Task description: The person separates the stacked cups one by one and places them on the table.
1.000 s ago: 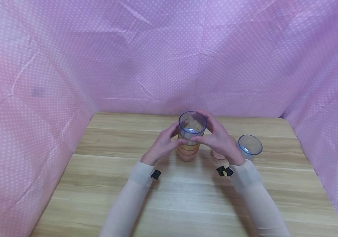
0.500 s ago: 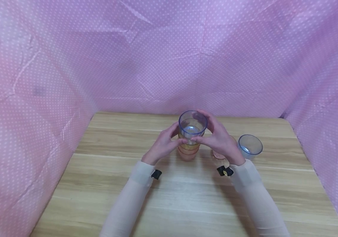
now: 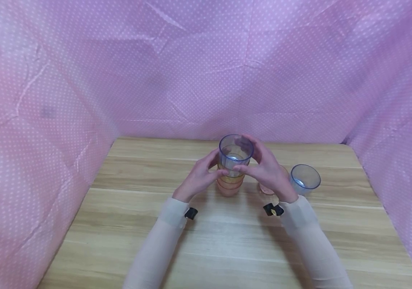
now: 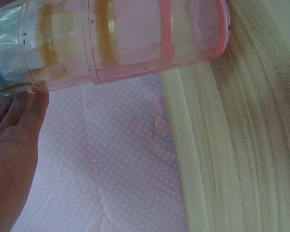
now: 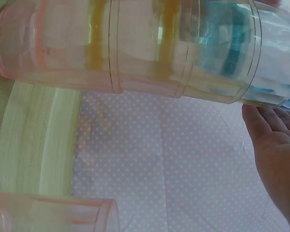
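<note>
A stack of nested clear plastic cups stands upright on the table, seen in the head view. Pink cup forms its base, yellow-tinted cup walls come above, and a blue-rimmed cup tops it. My left hand holds the stack from the left, thumb in front, near where the yellow and blue parts meet. From the right, my right hand grips the blue-rimmed cup, thumb in front and fingers behind. Both wrist views show the stack sideways, with the left fingers and right fingers against its wall.
Right of the stack, a pink cup is partly hidden by my right wrist. Beside it stands another blue-rimmed cup. The wooden table ends at a pink dotted cloth that rises on the back and sides.
The top blue-rimmed cup's rim has shifted very slightly to the right. Both hands keep nearly the same place around the stack.
</note>
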`<state>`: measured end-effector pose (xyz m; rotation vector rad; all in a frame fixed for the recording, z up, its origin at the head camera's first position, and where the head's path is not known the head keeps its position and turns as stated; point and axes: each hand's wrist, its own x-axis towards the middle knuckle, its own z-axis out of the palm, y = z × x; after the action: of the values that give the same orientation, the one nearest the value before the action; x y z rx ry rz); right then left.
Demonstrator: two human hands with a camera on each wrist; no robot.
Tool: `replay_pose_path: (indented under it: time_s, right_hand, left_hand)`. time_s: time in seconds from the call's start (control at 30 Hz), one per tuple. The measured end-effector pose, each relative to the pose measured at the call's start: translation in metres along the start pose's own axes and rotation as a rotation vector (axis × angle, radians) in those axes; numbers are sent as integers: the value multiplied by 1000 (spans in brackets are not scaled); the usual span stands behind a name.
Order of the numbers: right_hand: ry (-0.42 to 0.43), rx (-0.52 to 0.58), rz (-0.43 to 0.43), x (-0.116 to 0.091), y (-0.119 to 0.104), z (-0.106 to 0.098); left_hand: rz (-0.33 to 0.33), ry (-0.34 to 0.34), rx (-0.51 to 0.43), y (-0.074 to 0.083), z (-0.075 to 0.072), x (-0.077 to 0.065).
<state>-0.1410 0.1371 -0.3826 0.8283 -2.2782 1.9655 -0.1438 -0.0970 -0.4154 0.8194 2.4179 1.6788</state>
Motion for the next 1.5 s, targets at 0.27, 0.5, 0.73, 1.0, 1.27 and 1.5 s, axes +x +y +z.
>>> replay_pose_path:
  time_s: [0.27, 0.5, 0.73, 1.0, 1.27, 1.5]
  right_hand:
    - [-1, 7, -16, -1, -1, 1]
    - [-4, -12, -13, 0, -1, 1]
    - [1, -21, 1, -1, -2, 1]
    - [1, -27, 5, -2, -2, 1]
    - [24, -27, 7, -2, -4, 0]
    - [38, -26, -35, -3, -8, -1]
  left_hand:
    - [25, -4, -2, -1, 0, 0]
    - [11, -5, 11, -2, 0, 0]
    - [5, -12, 6, -1, 0, -1]
    - [-2, -9, 10, -1, 1, -1]
    - [-7, -8, 12, -1, 0, -1]
    - [-12, -3, 8, -2, 0, 0]
